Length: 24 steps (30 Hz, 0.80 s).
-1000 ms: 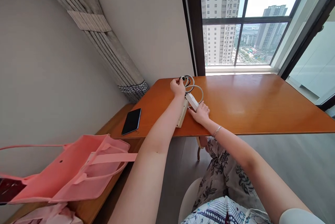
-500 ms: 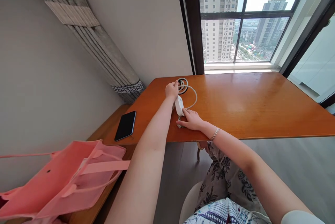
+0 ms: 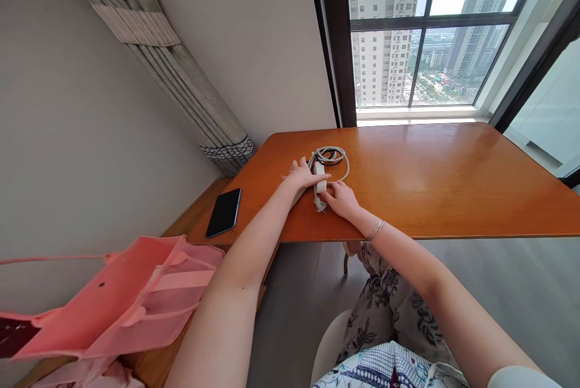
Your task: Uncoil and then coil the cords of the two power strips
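A small white power strip (image 3: 320,177) lies on the table in front of me, its pale cable (image 3: 347,164) looped behind it together with a dark cord. The strip's plug (image 3: 319,204) rests at the near end, prongs to the right. My left hand (image 3: 302,175) is open over the strip's left side, fingers spread and thumb stretched across its top. With thumb and fingers, my right hand (image 3: 343,199) grips the strip's lower right end. Under my left wrist a pale edge (image 3: 296,197) shows; most of that thing is hidden.
A black phone (image 3: 223,213) lies on the left of the brown wooden table (image 3: 421,188). An open pink bag (image 3: 113,297) stands on a lower wooden surface at left. Behind the table are a window (image 3: 426,37) and a tied-back curtain (image 3: 181,80).
My left hand has let go of the cable, come nearer and spread its fingers. The coil has settled to the right. My right hand has shifted slightly right and closed on the strip.
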Each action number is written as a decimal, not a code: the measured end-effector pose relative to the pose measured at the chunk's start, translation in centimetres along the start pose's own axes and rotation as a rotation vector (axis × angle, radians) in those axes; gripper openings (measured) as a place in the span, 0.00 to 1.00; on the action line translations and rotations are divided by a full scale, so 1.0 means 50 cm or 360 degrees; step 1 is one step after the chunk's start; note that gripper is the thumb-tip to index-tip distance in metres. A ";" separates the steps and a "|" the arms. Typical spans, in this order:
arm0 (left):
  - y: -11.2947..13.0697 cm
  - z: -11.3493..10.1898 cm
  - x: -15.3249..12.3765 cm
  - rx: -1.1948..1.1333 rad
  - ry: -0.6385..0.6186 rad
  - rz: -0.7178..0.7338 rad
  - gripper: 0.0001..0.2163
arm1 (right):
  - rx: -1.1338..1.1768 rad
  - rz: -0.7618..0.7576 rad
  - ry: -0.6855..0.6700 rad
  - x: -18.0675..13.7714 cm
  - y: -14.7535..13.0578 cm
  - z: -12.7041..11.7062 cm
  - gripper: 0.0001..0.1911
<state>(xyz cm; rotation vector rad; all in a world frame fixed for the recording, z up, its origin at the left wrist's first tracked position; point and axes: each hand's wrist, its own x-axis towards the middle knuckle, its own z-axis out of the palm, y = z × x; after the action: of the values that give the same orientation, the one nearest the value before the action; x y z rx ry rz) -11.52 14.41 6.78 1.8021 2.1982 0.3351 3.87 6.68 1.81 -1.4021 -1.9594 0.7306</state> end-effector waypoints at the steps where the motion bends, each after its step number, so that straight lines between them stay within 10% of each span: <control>1: -0.001 0.002 -0.003 0.0005 -0.0053 -0.0007 0.60 | 0.0039 0.0024 0.0029 0.000 0.001 0.001 0.17; 24: -0.036 -0.024 0.040 0.0138 0.0249 -0.0250 0.21 | 0.0072 -0.0001 0.0139 -0.001 0.021 0.005 0.15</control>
<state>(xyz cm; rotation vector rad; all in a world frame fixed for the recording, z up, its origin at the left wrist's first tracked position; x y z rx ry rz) -13.98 16.03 7.14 1.6832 2.4803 0.3630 4.34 6.90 0.85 -1.3831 -1.8651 0.6968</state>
